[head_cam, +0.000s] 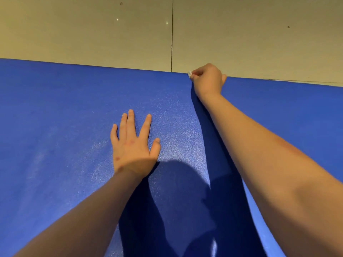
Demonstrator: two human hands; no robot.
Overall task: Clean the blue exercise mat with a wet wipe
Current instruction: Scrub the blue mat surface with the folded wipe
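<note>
The blue exercise mat (65,117) fills most of the view, its far edge running across the upper third. My left hand (132,145) lies flat on the mat's middle, fingers spread and straight. My right hand (208,78) reaches to the far edge of the mat, fingers curled around a small white wet wipe (189,73), of which only a bit shows beyond the knuckles. The mat's surface around my left hand glistens faintly.
Beige floor tiles (92,30) lie beyond the mat's far edge, with a dark grout line (172,34) running away from me. Dark shadows of my arms and head fall on the mat near the bottom centre.
</note>
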